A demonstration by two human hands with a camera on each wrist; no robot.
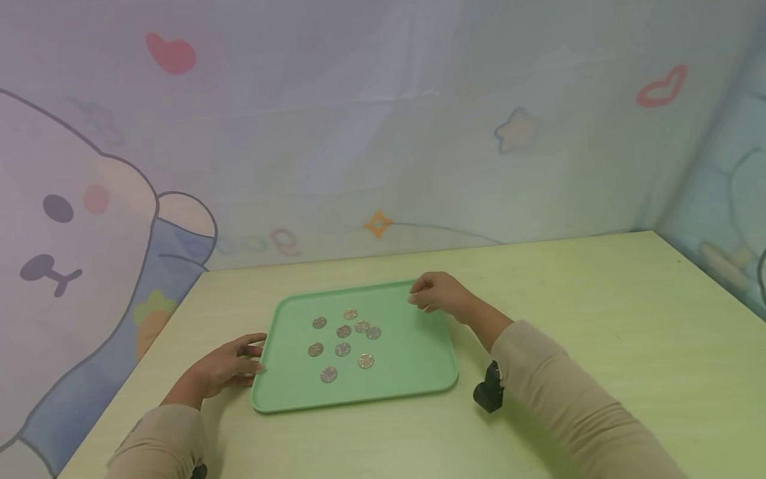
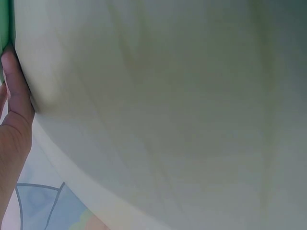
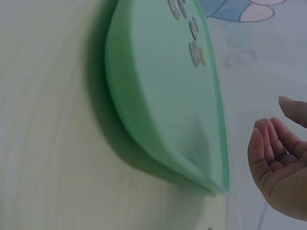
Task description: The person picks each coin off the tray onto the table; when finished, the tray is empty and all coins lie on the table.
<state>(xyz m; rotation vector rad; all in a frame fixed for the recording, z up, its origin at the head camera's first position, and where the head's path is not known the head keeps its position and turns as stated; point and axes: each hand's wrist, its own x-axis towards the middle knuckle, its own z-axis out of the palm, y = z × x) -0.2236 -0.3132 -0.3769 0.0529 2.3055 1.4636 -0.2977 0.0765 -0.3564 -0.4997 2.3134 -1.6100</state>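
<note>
A light green tray (image 1: 413, 362) lies on the table, with several round silver-coloured coins (image 1: 342, 349) scattered over its left and middle part. At the tray's left rim is my left hand (image 1: 224, 368), its fingers spread and the tips right at the edge. In the left wrist view, fingers (image 2: 18, 88) reach up beside the green edge. My right hand (image 1: 441, 293) hovers over the far right corner of the tray. In the right wrist view, its fingers are loosely bent, the thumb stands apart and the palm holds nothing.
The pale yellow-green table (image 1: 586, 313) extends around the tray. Behind it hangs a cloth backdrop (image 1: 335, 133) printed with a bear, hearts and stars. A black wrist device (image 1: 489, 389) sits under the right sleeve.
</note>
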